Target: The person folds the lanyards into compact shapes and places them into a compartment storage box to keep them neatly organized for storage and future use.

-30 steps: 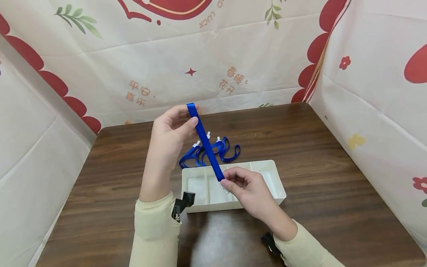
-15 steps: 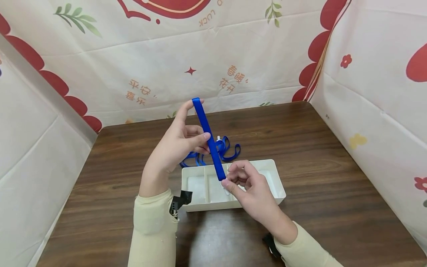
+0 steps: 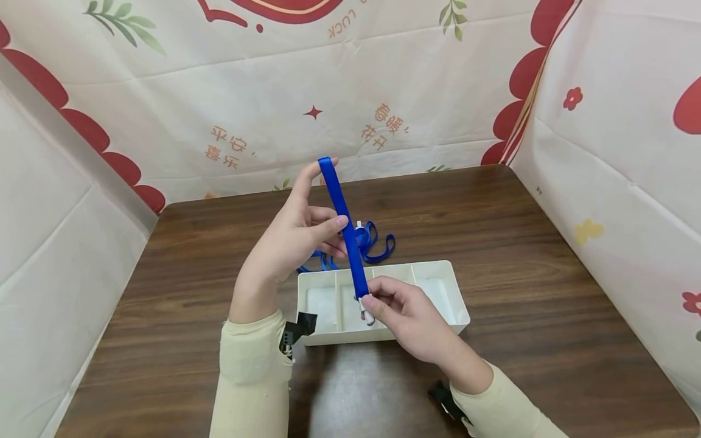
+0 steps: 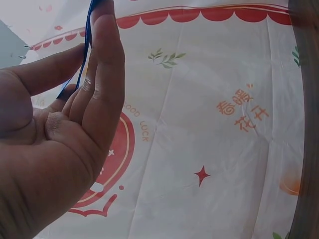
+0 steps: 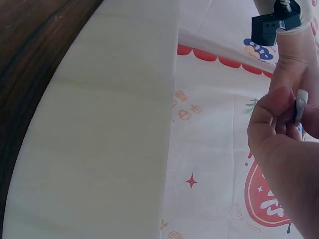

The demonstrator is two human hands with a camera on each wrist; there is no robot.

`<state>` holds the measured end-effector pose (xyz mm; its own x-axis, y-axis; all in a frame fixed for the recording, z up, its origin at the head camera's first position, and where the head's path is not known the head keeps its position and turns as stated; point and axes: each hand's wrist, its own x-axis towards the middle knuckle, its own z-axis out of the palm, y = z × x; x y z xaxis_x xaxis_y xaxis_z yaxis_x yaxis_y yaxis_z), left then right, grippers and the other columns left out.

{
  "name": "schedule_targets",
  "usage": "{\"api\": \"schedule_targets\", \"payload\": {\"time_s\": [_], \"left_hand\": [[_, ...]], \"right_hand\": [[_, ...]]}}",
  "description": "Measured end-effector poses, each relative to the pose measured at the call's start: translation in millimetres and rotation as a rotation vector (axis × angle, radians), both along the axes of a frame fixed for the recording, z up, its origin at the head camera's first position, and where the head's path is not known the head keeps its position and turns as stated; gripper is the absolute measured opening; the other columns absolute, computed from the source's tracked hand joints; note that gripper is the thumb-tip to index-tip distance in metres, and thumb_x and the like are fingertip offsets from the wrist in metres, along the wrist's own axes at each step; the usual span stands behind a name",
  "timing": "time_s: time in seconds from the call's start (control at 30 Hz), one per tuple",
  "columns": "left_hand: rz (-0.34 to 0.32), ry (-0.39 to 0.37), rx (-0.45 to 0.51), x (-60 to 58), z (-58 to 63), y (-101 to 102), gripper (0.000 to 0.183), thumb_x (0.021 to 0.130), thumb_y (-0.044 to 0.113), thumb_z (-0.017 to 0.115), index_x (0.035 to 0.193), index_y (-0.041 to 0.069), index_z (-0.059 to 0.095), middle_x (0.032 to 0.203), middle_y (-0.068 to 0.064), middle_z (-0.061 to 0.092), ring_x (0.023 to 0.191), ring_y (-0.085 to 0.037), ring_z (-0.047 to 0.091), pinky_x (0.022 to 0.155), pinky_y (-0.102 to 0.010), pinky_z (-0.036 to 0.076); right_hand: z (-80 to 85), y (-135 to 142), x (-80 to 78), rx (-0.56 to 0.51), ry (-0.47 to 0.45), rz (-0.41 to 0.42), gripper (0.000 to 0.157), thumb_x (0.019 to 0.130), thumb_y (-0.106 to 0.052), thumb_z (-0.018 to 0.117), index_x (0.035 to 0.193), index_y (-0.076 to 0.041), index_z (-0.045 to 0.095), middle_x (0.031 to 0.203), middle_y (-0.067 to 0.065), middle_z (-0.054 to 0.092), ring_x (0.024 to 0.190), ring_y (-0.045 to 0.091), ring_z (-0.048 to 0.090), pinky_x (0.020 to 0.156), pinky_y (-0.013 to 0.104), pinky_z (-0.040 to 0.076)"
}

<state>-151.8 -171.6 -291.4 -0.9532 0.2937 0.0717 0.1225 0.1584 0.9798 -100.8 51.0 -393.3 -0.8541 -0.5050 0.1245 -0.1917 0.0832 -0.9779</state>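
Note:
A blue lanyard (image 3: pixel 341 194), folded into a narrow strip, stretches aslant between both hands above the tray. My left hand (image 3: pixel 279 237) has the lanyard's upper loop over its raised index finger, and the thumb pinches the strip lower down. In the left wrist view, the blue strap (image 4: pixel 87 37) passes between thumb and fingers. At the lower end my right hand (image 3: pixel 418 319) pinches the lanyard near its white clip (image 3: pixel 367 311). The clip (image 5: pixel 301 105) also shows between thumb and fingertips in the right wrist view.
A cream tray (image 3: pixel 350 338) with several compartments stands below the hands. Behind it, more blue lanyards (image 3: pixel 390 246) with white clips lie on the brown wooden table (image 3: pixel 547 304), partly hidden by the left hand. Printed cloth (image 3: pixel 263 91) encloses the table.
My left hand has shifted right; its index finger has straightened up inside the loop, and its thumb has slid down the strap. More of the white clip shows below my right hand's fingers.

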Motion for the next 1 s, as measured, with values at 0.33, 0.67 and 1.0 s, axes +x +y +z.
{"api": "schedule_targets", "payload": {"time_s": [0.33,0.67,1.0], "left_hand": [[0.008,0.02,-0.024,1.3,-0.3,2.5,0.079,0.106,0.004,0.061,0.161,0.048,0.024,0.1,-0.024,0.077,0.074,-0.036,0.077,0.075,-0.049,0.067],[-0.044,0.044,-0.033,2.5,0.3,1.9,0.079,0.106,0.002,0.061,0.162,0.045,0.026,0.098,-0.023,0.077,0.077,-0.045,0.076,0.077,-0.054,0.066],[-0.089,0.07,-0.05,6.0,0.7,-1.0,0.08,0.105,0.001,0.061,0.162,0.045,0.026,0.101,-0.024,0.077,0.077,-0.033,0.077,0.077,-0.05,0.066]], "right_hand": [[-5.6,-0.8,0.6,-0.016,0.007,-0.065,0.012,0.104,-0.011,0.068,0.108,-0.001,0.074,0.092,0.014,0.071,0.08,0.013,0.067,0.071,0.026,0.057],[-6.5,-1.9,1.2,0.02,0.0,-0.127,0.011,0.098,-0.012,0.076,0.105,-0.004,0.08,0.1,0.013,0.078,0.082,0.01,0.066,0.073,0.023,0.057],[-8.0,-1.3,-2.0,0.072,0.068,-0.176,0.011,0.096,-0.012,0.079,0.102,-0.003,0.083,0.096,0.008,0.08,0.081,0.007,0.066,0.07,0.024,0.056]]}}
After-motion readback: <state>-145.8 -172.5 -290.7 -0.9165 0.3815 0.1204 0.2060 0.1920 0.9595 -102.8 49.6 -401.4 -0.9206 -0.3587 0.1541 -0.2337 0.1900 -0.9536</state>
